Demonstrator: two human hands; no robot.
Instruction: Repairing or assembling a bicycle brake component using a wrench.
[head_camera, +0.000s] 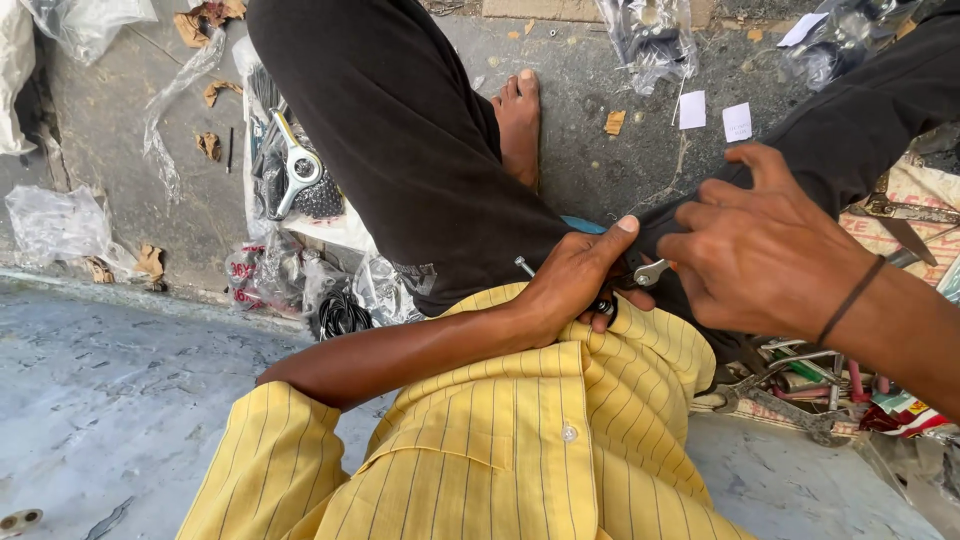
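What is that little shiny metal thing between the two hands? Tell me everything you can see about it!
The small metal part looks silvery and shiny, like steel, with a flat rounded end poking out. It sits low over the lap, against the black trousers. The right hand pinches it with its fingertips, while the left hand grips close beside it, thumb up. A thin silvery pin sticks out behind the left hand; whether it belongs to the same piece is hidden. Most of the part is covered by fingers.

place: informal floor-level repair workshop
floor: bare concrete floor (120, 130), dusty, person seated on it barefoot
parts: metal bracket (295, 165) lying on plastic parts bags (270, 270)
tools: pile of metal hand tools (800, 385) at right
litter: cardboard scraps (210, 145), paper slips (737, 121)
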